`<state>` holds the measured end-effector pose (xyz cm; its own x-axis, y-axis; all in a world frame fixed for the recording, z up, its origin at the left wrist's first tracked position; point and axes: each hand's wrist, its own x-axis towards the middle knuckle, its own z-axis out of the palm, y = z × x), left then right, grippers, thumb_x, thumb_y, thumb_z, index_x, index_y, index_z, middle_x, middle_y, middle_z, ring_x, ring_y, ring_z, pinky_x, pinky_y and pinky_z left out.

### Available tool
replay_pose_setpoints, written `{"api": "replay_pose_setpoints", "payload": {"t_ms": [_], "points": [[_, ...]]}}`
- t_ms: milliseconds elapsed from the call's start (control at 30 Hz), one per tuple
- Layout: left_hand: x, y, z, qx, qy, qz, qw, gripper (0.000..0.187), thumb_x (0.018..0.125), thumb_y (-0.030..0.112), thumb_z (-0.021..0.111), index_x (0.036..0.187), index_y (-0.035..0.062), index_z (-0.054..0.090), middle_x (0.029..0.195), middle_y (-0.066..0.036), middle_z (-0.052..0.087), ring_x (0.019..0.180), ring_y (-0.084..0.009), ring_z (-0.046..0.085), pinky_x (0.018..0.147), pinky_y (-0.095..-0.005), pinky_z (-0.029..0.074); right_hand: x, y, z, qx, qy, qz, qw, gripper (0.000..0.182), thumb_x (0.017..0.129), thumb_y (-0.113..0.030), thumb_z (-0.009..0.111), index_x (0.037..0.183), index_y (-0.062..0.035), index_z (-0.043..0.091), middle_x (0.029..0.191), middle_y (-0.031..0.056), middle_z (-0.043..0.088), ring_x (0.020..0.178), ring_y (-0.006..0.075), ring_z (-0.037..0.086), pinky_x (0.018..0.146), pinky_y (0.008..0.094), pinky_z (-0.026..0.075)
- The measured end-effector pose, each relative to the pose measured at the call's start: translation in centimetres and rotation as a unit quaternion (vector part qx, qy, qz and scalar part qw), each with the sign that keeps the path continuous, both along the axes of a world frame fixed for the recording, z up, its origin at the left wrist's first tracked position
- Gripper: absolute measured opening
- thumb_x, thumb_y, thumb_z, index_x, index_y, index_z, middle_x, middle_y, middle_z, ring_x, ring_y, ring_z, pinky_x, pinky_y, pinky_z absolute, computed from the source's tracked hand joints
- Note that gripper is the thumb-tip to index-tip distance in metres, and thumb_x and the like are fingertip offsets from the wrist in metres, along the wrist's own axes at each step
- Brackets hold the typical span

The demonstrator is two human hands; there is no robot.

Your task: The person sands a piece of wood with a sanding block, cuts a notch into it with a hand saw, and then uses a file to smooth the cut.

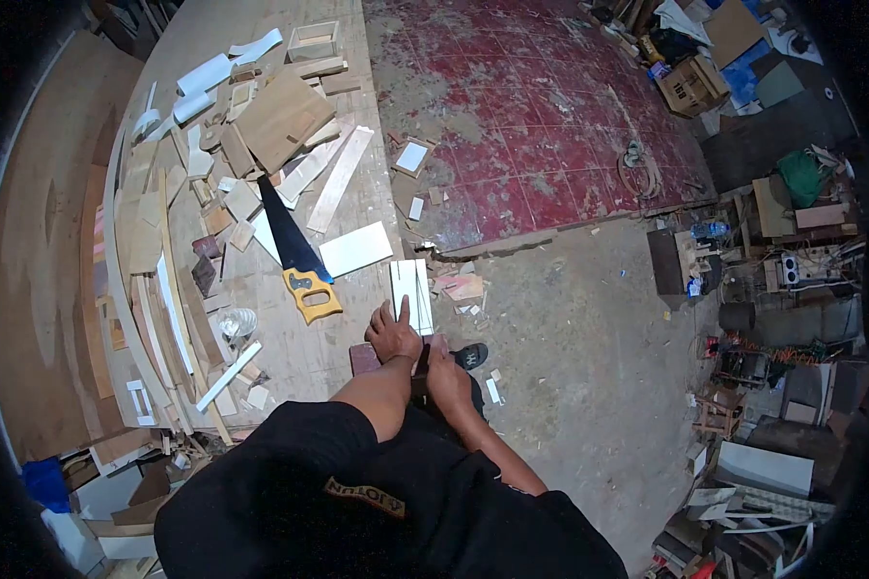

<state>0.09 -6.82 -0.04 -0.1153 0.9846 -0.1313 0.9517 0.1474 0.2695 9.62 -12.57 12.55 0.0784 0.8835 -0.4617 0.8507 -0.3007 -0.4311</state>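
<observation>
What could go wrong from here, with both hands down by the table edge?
The white board seems to jut past the edge of the table; it might tip or drop if the left hand lets up. The saw lies uncovered nearby, so a careless leftward reach could meet its teeth. A falling piece might hit the shoe.

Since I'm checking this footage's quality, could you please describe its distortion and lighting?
Head view: strong wide-angle bending curves the pale wooden work surface's left edge, corners fade to black; a white rectangular board shows little surface detail; the black shirt is mostly dark.
</observation>
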Motion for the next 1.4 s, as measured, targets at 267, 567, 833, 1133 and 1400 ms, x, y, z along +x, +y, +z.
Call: {"api": "replay_pose_setpoints", "payload": {"t_ms": [267,567,833,1133,1400], "points": [[-0.4,0.1,-1.2,0.060,0.000,-0.017,0.998,0.066,0.083,0.019,0.062,0.145,0.0338,0.047,0.141,-0.008,0.044,0.131,-0.0313,0.041,0.100,-0.0511,0.034,-2.1,5.9,6.4,-0.016,-0.033,0.044,0.998,0.035,0.094,-0.017,0.045,0.116,0.0074,0.057,0.096,0.0316,0.069,0.086,0.0456,0.070,0.072,0.0527,0.057],[-0.5,0.0,-2.4,0.073,0.040,-0.028,0.996,0.069,0.081,0.020,0.065,0.146,0.0319,0.046,0.142,-0.009,0.043,0.132,-0.0320,0.039,0.102,-0.0510,0.034,-2.5,10.6,11.5,-0.053,-0.053,0.119,0.990,0.031,0.090,-0.017,0.052,0.105,0.0066,0.065,0.095,0.0276,0.071,0.089,0.0416,0.072,0.077,0.0483,0.058],[-0.4,0.7,0.9,-0.029,-0.011,-0.025,0.999,0.076,0.081,0.027,0.067,0.151,0.0307,0.036,0.148,-0.012,0.037,0.138,-0.0340,0.031,0.108,-0.0511,0.027,-1.8,14.6,8.7,-0.104,-0.080,0.124,0.984,0.039,0.099,-0.029,0.047,0.095,-0.0020,0.074,0.099,0.0201,0.073,0.094,0.0362,0.071,0.080,0.0474,0.057],[-1.0,0.0,-2.8,0.035,-0.087,0.052,0.994,0.070,0.094,0.012,0.052,0.152,0.0434,0.027,0.149,-0.004,0.036,0.136,-0.0271,0.035,0.104,-0.0462,0.034,-2.2,12.6,-6.8,-0.104,-0.026,0.003,0.994,0.046,0.101,-0.037,0.043,0.113,0.0028,0.062,0.103,0.0273,0.070,0.095,0.0408,0.070,0.084,0.0504,0.055],[-0.8,0.2,-2.2,0.003,0.015,-0.032,0.999,0.076,0.085,0.019,0.062,0.151,0.0423,0.034,0.149,-0.009,0.039,0.136,-0.0325,0.035,0.104,-0.0496,0.032,-0.7,6.6,-4.1,-0.180,-0.032,-0.013,0.983,0.037,0.095,-0.026,0.049,0.107,0.0039,0.067,0.107,0.0267,0.070,0.100,0.0408,0.070,0.085,0.0488,0.055]]}}
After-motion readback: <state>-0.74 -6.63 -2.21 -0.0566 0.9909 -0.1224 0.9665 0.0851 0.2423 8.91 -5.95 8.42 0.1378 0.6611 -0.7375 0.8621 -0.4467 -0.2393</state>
